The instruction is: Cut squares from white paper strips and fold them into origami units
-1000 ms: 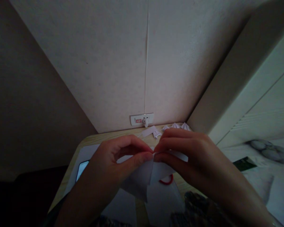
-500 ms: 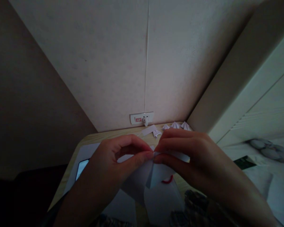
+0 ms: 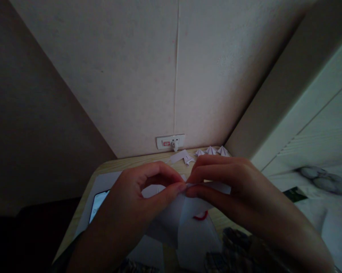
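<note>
In the head view, you are pinching a folded white paper (image 3: pixel 172 218) with both hands, your left hand (image 3: pixel 135 195) and your right hand (image 3: pixel 232 178) facing each other across it. Each thumb is pressing against fingertips with the paper's upper edge between them. The two pinches are sitting side by side, touching or nearly so; the dim light is hiding which. Neither hand is lying nearer, since the paper is hanging directly beneath the spot where the fingertips are meeting.

The relation that counts is how the paper is falling from that double pinch. An edge or fold is running down from it toward you, with a darker panel spreading under your left thumb and a paler one spreading to the right. Another part is reaching past your right thumb toward that palm. Your fingers are covering too much for the long axis to be certain.

Left of the grip, a phone (image 3: pixel 99 204) is lying partly behind your left forearm. Below and slightly right, a red curved thing (image 3: pixel 201 216) is showing past the paler panel. Beyond the grip, an angled paper piece (image 3: pixel 178 156) is resting on the table (image 3: pixel 111 167), with three small folded papers (image 3: pixel 211 151) sitting to its right.
</note>
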The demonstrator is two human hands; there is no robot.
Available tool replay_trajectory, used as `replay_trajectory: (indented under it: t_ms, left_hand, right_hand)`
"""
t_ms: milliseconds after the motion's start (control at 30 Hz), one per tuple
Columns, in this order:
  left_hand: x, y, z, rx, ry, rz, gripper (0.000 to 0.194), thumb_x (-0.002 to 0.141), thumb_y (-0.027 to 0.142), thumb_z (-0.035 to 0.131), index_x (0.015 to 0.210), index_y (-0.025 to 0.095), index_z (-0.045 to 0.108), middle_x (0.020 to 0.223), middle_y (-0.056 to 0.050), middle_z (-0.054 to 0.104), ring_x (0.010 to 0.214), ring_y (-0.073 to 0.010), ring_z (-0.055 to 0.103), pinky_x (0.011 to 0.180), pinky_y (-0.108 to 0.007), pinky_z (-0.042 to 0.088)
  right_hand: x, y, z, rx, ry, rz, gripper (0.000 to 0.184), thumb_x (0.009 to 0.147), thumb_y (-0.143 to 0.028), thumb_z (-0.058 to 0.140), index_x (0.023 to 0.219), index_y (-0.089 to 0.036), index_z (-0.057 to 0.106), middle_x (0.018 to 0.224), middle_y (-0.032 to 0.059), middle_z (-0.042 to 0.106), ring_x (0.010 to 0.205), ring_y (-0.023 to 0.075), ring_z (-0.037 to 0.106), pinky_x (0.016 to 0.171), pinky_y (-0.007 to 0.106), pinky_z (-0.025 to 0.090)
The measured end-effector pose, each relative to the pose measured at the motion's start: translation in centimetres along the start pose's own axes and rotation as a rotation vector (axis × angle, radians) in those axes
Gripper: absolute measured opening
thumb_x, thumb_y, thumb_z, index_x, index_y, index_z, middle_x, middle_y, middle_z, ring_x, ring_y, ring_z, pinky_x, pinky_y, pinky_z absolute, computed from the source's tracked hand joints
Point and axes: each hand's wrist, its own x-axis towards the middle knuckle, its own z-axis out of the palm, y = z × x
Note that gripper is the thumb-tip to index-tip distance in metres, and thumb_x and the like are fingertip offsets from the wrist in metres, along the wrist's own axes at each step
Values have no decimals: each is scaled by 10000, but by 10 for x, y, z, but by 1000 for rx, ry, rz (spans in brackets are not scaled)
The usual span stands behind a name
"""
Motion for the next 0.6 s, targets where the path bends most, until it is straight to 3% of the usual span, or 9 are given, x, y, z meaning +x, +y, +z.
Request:
replay_trajectory:
  t_ms: [233, 400, 600]
  left_hand:
    - [-4, 1, -4, 57, -38, -8, 92, 743, 231, 780, 674, 289, 766, 706, 72, 775, 714, -122, 716, 646, -161, 512]
    - [-2, -3, -5, -20, -88, 16, 69, 745, 218, 795, 756, 282, 770, 753, 41, 793, 746, -150, 751, 644, -171, 555]
    - [-5, -7, -3, -135, -104, 6, 119, 720, 159, 800, 709, 275, 777, 705, 35, 775, 697, -139, 727, 636, -157, 540]
  right_hand:
    - [2, -1, 2, -61, 42, -55, 417, 1063, -278, 507, 703, -146, 672, 706, -8, 635, 660, 107, 577, 610, 249, 413]
    - [1, -4, 1, -79, 56, -15, 337, 1032, -177, 516, 735, -151, 674, 747, 16, 643, 705, 145, 601, 631, 277, 429]
    - [2, -6, 1, -77, 80, -50, 295, 1019, -136, 514, 759, -163, 650, 791, 26, 641, 739, 157, 597, 648, 276, 445]
